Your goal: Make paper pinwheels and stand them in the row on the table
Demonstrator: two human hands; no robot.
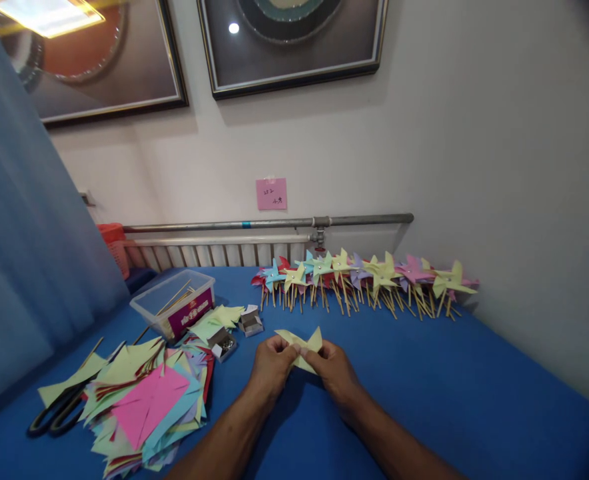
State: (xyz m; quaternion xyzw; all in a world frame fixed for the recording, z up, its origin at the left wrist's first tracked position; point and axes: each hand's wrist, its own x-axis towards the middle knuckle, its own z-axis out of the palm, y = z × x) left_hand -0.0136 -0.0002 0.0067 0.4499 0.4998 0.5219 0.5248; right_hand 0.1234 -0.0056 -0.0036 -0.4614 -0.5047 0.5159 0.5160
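Note:
Both hands hold a pale yellow paper pinwheel [314, 341] over the blue tabletop, its corners partly folded in and pointed tips sticking up. My left hand [270, 361] pinches it from the left, thumb near the centre. From the right, my right hand [335, 368] grips it, its thumb also pressing near the middle. Whether a pin sits under the thumbs is hidden. Left of my hands stand two small open boxes; the nearer box [223, 345] contains small metal pieces, and the other box [251, 321] lies just behind it.
Finished pinwheels on sticks [359, 273] lie in a row along the wall. At left are stacked coloured paper squares [149, 407], black-handled scissors [57, 410], and a clear plastic tub [149, 303] with sticks. A blue curtain [29, 233] hangs far left; a radiator [214, 253] runs behind.

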